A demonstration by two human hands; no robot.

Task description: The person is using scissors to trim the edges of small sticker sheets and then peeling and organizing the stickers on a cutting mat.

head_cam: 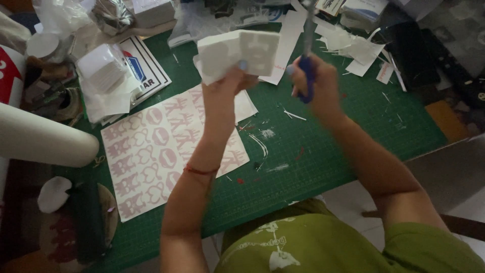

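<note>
White sticker stack held up beside blue-handled scissors

White, and raised above a green cutting mat (328, 151), a small stack of sticker sheets (237, 53) sits pinched in the left hand (230, 86), fingers clamped along its lower edge. Just to its right, the right hand (316, 83) is closed around blue-handled scissors (306, 76), blades pointing up and blurred. The two hands stand near each other, not touching. A large sheet of pink cut-out shapes (166, 151) lies flat on the mat below the left forearm
</note>
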